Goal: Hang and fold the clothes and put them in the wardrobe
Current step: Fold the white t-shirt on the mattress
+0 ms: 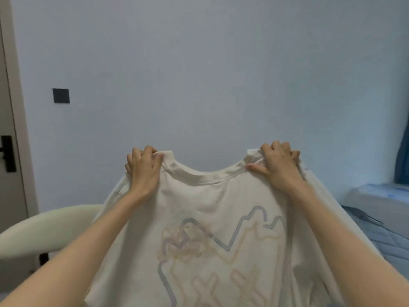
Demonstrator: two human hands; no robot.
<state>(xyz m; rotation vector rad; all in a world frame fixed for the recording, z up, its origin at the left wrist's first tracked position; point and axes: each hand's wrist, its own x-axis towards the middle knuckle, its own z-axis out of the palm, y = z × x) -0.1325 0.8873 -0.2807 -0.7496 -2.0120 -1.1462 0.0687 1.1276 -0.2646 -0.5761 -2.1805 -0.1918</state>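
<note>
A cream T-shirt [212,218] with a pale grey and peach line print hangs spread in front of me, held up in the air. My left hand [143,169] grips its left shoulder beside the collar, fingers curled over the top edge. At the right shoulder my right hand [278,165] grips the fabric the same way, thumb lying along the collar seam. The collar sags between the two hands. The shirt's lower part runs out of the frame.
A cream rounded chair back [44,231] stands at the lower left. A door with a dark handle [7,154] is at the far left, a black wall switch [61,95] beside it. A bed with a blue-grey cover [380,231] and a blue curtain [401,160] are at the right.
</note>
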